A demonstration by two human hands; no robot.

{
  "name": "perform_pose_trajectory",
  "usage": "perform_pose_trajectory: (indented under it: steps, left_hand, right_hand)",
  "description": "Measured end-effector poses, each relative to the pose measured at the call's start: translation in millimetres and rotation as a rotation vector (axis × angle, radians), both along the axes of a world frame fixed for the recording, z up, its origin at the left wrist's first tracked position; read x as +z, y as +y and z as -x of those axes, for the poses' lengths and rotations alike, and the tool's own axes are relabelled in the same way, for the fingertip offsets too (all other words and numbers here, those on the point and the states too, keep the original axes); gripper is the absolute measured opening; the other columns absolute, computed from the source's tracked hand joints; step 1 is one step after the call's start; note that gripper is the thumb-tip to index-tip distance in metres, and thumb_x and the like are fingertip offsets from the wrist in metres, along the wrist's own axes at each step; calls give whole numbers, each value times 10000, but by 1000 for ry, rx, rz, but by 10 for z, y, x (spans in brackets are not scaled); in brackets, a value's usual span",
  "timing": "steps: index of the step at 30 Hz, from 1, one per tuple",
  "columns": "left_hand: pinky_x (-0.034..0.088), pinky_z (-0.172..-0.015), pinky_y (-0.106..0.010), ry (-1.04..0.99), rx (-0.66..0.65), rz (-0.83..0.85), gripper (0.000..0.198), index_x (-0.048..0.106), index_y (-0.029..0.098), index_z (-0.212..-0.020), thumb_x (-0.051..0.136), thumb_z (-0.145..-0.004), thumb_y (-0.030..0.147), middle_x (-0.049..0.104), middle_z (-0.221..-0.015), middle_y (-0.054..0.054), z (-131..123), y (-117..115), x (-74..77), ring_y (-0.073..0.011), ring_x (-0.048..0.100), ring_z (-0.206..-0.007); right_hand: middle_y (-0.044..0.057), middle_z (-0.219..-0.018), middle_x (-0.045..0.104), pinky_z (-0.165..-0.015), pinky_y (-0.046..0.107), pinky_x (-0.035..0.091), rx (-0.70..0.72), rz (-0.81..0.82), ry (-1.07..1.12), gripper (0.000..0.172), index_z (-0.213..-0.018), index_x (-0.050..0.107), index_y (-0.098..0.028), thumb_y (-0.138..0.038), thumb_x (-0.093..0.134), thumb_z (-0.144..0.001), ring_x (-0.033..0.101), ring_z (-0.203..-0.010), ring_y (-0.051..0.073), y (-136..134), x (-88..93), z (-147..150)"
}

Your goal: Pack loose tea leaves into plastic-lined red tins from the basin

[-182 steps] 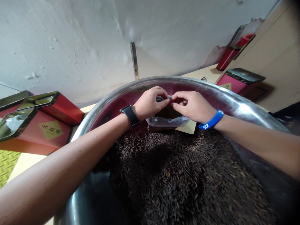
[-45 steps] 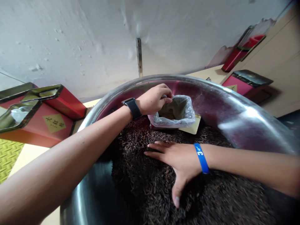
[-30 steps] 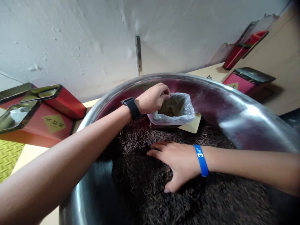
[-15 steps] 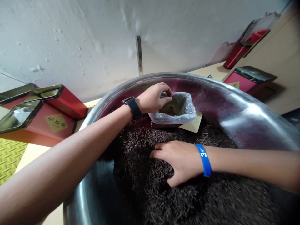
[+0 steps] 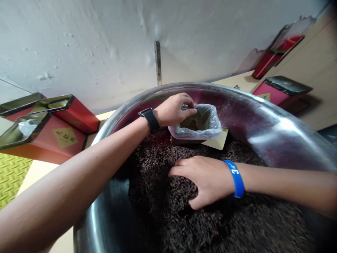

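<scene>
A large steel basin [image 5: 276,123] holds a heap of dark loose tea leaves [image 5: 210,225]. At the far side of the heap stands a red tin [image 5: 184,141] lined with a clear plastic bag [image 5: 207,123], its mouth open. My left hand [image 5: 172,110], with a black watch on the wrist, pinches the bag's near-left rim. My right hand [image 5: 202,177], with a blue wristband, is curled into the leaves in front of the tin, fingers closed around a scoop of tea.
Open red tins [image 5: 42,130] with gold labels stand on the beige table at the left. More red tins [image 5: 281,93] stand at the right rear. A white wall [image 5: 105,45] rises just behind the basin. Green matting [image 5: 10,175] shows at far left.
Six seconds ago both hands worked at the bag's mouth. My right hand then dropped flat onto the leaves and has curled its fingers in, gathering tea. My left hand stays on the rim.
</scene>
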State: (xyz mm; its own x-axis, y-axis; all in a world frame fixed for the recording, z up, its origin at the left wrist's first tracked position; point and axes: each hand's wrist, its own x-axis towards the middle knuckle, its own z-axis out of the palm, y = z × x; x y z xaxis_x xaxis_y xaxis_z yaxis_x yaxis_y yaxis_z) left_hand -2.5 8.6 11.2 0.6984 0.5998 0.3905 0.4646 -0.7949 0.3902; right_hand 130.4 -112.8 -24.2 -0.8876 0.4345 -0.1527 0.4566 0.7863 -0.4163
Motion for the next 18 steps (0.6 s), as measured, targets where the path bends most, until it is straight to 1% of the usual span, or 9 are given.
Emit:
perform_pose_trajectory:
  steps: [5,9,13,18]
  left_hand:
    - [405,-865,-276,-2,-9,10,222,633,145,-860,474,-822,296,591,-1003,-57,4,1,8,-132,542,-903]
    - [406,-866,-280,-20,-7,7,219,626,145,-886,465,-826,281,599,-984,-56,1,-2,4,-132,542,-907]
    - [406,-865,-275,-21,-12,10,210,625,147,-873,470,-824,279,601,-983,-56,0,-10,5,-130,543,-905]
    - [407,-867,-275,-18,-5,11,203,627,149,-867,472,-822,273,604,-979,-53,-1,-13,10,-130,542,-911]
  right_hand:
    - [53,-881,567,-673,293,419,-35,3,36,530,-1077,515,-185,-426,627,-618,546,-780,194,28,120,-23]
    - [58,-914,571,-715,293,422,-68,6,87,525,-1093,517,-177,-381,634,-623,548,-818,190,53,199,-48]
    - [65,-974,599,-771,309,432,-89,28,86,527,-1131,524,-185,-376,617,-650,567,-875,199,68,210,-57]
    - [75,-1084,607,-859,320,415,-55,82,97,568,-1231,478,-190,-379,584,-706,570,-976,202,70,189,-74]
